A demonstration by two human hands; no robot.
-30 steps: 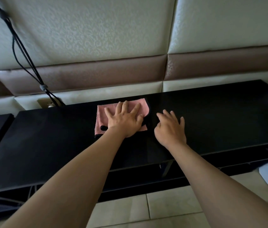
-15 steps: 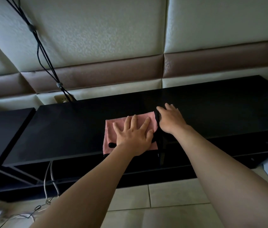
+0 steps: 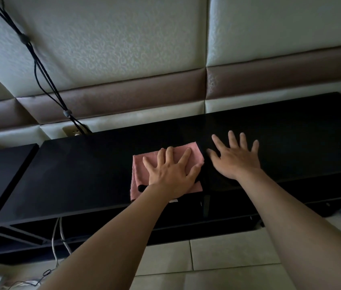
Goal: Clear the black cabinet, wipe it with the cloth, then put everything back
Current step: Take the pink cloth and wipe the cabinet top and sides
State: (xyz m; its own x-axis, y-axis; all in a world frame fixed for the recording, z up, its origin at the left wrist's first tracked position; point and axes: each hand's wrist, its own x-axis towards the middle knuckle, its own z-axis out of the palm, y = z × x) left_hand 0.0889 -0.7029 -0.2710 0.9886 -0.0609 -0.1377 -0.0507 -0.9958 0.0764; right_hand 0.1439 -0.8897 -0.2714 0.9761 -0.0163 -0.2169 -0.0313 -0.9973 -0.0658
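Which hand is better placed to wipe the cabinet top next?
Left. The left hand lies flat on the pink cloth, fingers spread; the right hand is spread over bare cabinet top beside it.

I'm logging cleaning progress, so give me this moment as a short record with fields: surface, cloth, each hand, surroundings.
surface: black cabinet, dark glossy top
cloth: pink cloth, lying flat on the top towards its front edge
left hand: fingers spread, pressing flat on the cloth
right hand: fingers spread, holding nothing, at the bare top just right of the cloth
behind: black cables run down the padded wall to an outlet
below: tiled floor
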